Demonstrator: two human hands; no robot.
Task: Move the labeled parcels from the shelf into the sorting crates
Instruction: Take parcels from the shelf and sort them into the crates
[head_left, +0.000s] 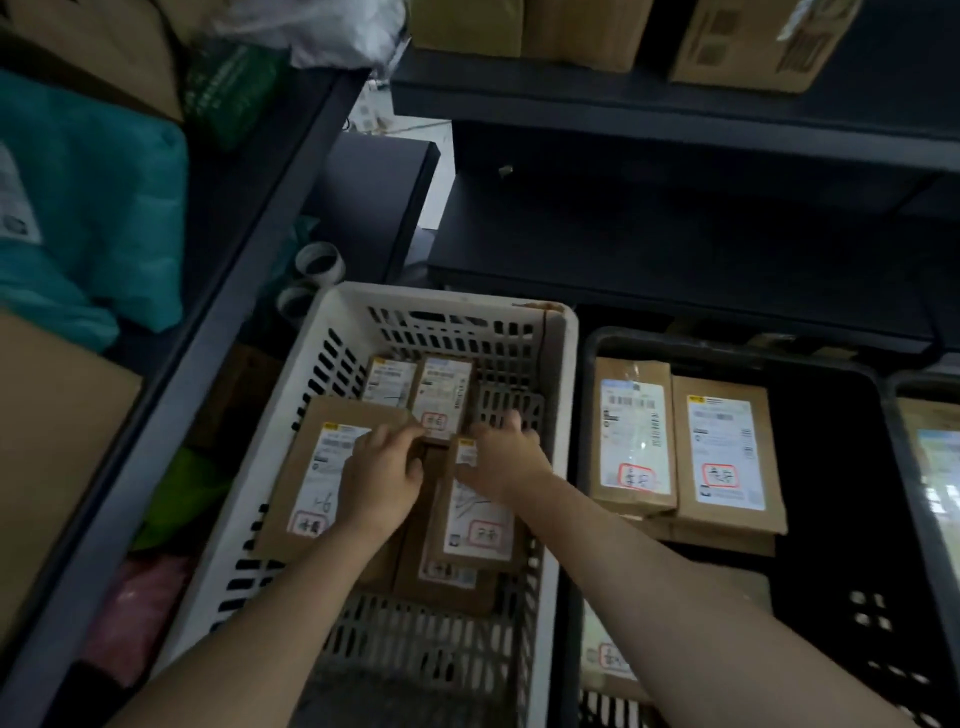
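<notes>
— What is seen nearest?

— Two bare forearms are stretched down into a white crate (563, 374) with slotted walls. The left hand (382, 470) is laid on the upper right corner of a large parcel (311, 467). The thumb is set on its label and the fingers are curled over its right edge, so that edge is gripped.

— And the other hand?

— The right hand (501, 457) is placed on the far end of a narrow parcel (478, 525), just beside the large one. The thumb is laid along the parcel's left side. The fingers are stretched forward and blurred, so it cannot be told whether anything is held.

— Where are the parcels found?

— Both handled parcels are laid flat, labels up, on other brown parcels in the white crate. Behind the hands, two small parcels (441, 395) are set side by side near the far wall. Red-framed stamps are seen on the labels. To the right, in a black crate (831, 364), two labelled parcels (724, 447) are laid touching, on top of further ones.

— What is seen farther off?

— Two tape rolls (319, 260) are seen beyond the white crate's far left corner. A dark shelf (675, 119) is seen behind and above the crates, and cardboard boxes (748, 41) are stood on its upper board. On the left, a teal bag (88, 208) is stuffed into another rack.
</notes>
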